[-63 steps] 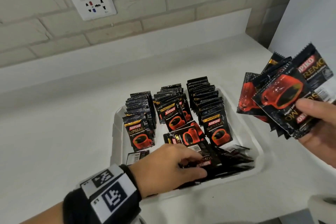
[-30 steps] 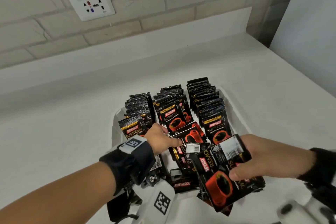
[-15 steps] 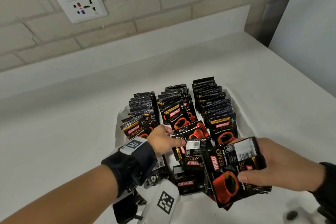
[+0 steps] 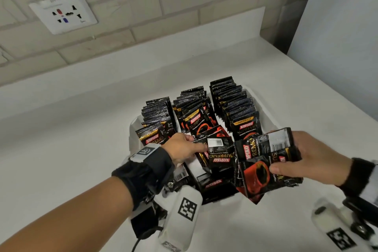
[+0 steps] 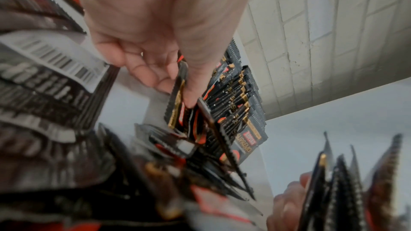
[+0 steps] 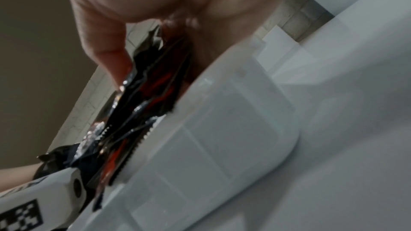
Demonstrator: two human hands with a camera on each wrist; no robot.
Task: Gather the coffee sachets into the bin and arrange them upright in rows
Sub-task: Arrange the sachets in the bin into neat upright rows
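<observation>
Right hand: your right hand had carried its fanned bundle of black-and-red foil coffee sachets down to the near right corner of the white plastic bin, grip closed around it.
Left hand: your left hand pinched one loose sachet in the bin.
Meaning: three upright rows stood behind; filing seemingly came next.

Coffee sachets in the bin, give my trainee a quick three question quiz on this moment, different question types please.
1. True or false: the right hand holds a bunch of sachets over the white bin.
2. How many upright rows stand at the bin's far end?
3. The left hand is: A) resting on the counter B) pinching a sachet in the bin C) touching the wall socket

Key: 1 true; 2 three; 3 B
</observation>
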